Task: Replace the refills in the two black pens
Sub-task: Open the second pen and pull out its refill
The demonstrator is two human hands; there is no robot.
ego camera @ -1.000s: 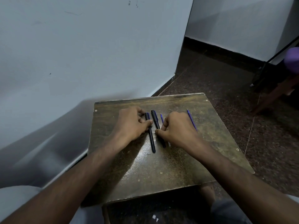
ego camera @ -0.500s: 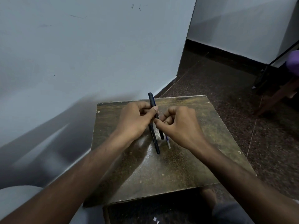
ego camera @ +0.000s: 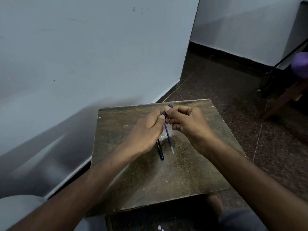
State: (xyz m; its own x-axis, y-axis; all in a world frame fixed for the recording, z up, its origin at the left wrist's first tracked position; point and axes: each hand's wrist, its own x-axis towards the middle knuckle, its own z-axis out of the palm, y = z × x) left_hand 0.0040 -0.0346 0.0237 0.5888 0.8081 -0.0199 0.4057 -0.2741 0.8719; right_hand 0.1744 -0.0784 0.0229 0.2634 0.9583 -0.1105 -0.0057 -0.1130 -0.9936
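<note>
We can see white lettering printed along the barrel of the black pen (ego camera: 159, 147), near its lower end, but it is too small and blurred for us to read with any certainty. No boxes, cups or trays are in view; everything sits on, or is held above, a worn brown wooden table (ego camera: 183, 172).

Our left hand (ego camera: 145, 130) is curled closed, thumb pressed against the side of the forefinger, and it clamps the upper end of a second dark pen (ego camera: 164, 113) of which only a short piece shows between the two hands. Our right hand (ego camera: 188, 124) is also closed, its thumb and forefinger pinched together at the top of that same piece, right against the left thumb (the two hands touch at about the 12 o'clock side of the table). A bit of purple shows just above the right thumb tip; we cannot tell what part it is.

From the meeting point of the hands a purple refill (ego camera: 168, 137) runs down toward 6 o'clock, ending in a pale clear tip. Whether it rests on the wood or hangs from the fingers we cannot tell. The black pen lies just beside it, at its 9 o'clock, roughly parallel, its top hidden under the left hand and its lower end on the table.

At 2 o'clock, well apart from the table, something purple (ego camera: 300, 64) sits by the dark floor (ego camera: 233, 90).
</note>
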